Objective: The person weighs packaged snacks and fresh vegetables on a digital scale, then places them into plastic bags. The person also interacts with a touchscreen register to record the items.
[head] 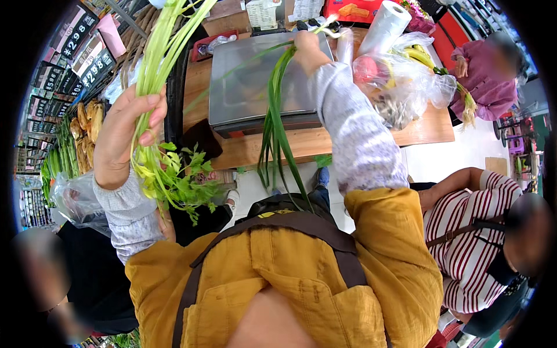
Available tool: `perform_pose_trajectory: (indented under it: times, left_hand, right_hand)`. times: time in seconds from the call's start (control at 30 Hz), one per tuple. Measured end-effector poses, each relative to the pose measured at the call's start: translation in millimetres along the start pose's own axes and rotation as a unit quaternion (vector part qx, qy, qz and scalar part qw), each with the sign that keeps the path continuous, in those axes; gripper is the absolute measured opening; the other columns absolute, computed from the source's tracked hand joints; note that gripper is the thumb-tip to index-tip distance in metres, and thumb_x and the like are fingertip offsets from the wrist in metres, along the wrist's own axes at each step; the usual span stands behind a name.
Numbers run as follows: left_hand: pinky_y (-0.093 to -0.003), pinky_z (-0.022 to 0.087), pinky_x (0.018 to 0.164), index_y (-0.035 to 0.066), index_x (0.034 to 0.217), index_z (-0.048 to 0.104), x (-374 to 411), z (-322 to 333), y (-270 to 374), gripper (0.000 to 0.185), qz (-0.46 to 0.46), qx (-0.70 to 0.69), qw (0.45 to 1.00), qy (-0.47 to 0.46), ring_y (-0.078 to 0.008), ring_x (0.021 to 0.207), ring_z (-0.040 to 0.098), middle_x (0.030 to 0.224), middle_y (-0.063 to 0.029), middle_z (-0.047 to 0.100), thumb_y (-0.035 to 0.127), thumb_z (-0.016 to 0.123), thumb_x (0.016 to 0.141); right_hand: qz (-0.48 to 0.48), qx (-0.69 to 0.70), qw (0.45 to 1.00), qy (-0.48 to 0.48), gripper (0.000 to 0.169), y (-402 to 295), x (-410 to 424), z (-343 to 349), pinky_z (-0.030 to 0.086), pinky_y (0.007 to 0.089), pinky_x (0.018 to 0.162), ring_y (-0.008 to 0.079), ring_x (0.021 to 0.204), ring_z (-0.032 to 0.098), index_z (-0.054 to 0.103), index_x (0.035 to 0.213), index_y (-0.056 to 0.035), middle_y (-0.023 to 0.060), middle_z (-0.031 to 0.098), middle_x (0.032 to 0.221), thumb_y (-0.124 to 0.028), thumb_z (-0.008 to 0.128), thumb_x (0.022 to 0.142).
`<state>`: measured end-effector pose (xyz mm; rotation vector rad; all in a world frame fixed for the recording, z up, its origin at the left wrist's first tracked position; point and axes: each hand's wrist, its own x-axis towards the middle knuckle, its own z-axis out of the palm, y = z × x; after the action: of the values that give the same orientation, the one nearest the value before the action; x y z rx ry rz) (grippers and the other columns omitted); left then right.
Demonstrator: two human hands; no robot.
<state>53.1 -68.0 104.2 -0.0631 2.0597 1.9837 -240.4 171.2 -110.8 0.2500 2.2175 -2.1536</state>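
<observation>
My left hand [126, 130] grips a bunch of celery [159, 56], its pale stalks pointing up and its leaves hanging below the wrist. My right hand [309, 48] is closed around a few green onions [278, 87]. Their white root ends stick out past my fingers, and the long green leaves droop over the front edge of the scale. Beneath the right hand sits a weighing scale [243, 87] with a flat metal pan, on a wooden counter [313, 150]. Part of the pan is hidden by the leaves and my arm.
Right of the scale lie clear plastic bags of produce [400, 91] and a bag roll [385, 26]. A red tray [204, 48] stands behind left. Price signs and vegetables [63, 161] line the left. People stand close: a striped shirt [465, 235], a purple top [483, 87], dark clothing [95, 278].
</observation>
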Motion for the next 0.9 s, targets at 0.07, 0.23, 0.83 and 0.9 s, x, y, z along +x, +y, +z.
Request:
perform_pose_trajectory:
  times: [0.07, 0.23, 0.83, 0.9]
  left_hand:
    - [-0.0189, 0.03, 0.037, 0.002, 0.104, 0.049, -6.2, -5.7, -9.5, 0.019, -0.013, 0.006, 1.0, 0.014, -0.006, 0.04, 0.038, 0.066, -0.0008, 0.046, 0.016, 0.05, 0.092]
    - [-0.0183, 0.033, 0.037, 0.001, 0.107, 0.05, 6.5, -1.5, -47.8, 0.02, -0.027, 0.02, 0.999, -0.003, -0.0052, 0.046, 0.042, 0.068, 0.0002, 0.049, 0.014, 0.053, 0.092]
    - [-0.0178, 0.032, 0.038, 0.004, 0.106, 0.053, 30.4, -21.0, -88.3, 0.017, -0.051, 0.031, 0.997, 0.039, -0.0052, 0.047, 0.041, 0.07, 0.0002, 0.049, 0.016, 0.053, 0.093]
    - [-0.0183, 0.031, 0.039, 0.003, 0.106, 0.053, 19.8, -22.1, -83.3, 0.018, -0.056, 0.045, 0.994, 0.08, -0.0057, 0.048, 0.041, 0.07, 0.0, 0.048, 0.016, 0.052, 0.093]
  right_hand:
    - [-0.198, -0.505, 0.835, -0.092, 0.02, 16.4, 17.0, 0.5, 0.054, 0.0422, 0.069, 0.0326, 0.079, 0.065, 0.062, 0.091, -0.0019, 0.0157, 0.066, 0.088, -0.017, 0.062, 0.078]
    - [-0.218, -0.54, 0.804, -0.121, 0.026, 7.8, 14.9, -17.4, 0.054, 0.0416, 0.069, 0.0331, 0.08, 0.066, 0.068, 0.091, -0.0076, 0.014, 0.068, 0.088, -0.026, 0.071, 0.072]
    - [-0.05, -0.115, 0.976, -0.181, 0.032, 7.3, -141.4, -32.6, 0.055, 0.0294, 0.056, 0.0194, 0.068, 0.068, 0.061, 0.11, 0.0035, 0.0096, 0.066, 0.085, -0.019, 0.062, 0.088]
    - [-0.151, -0.225, 0.96, -0.07, 0.027, 9.4, -151.9, -89.9, 0.052, 0.0294, 0.055, 0.021, 0.065, 0.067, 0.067, 0.102, -0.0024, 0.0085, 0.069, 0.084, -0.024, 0.065, 0.086]
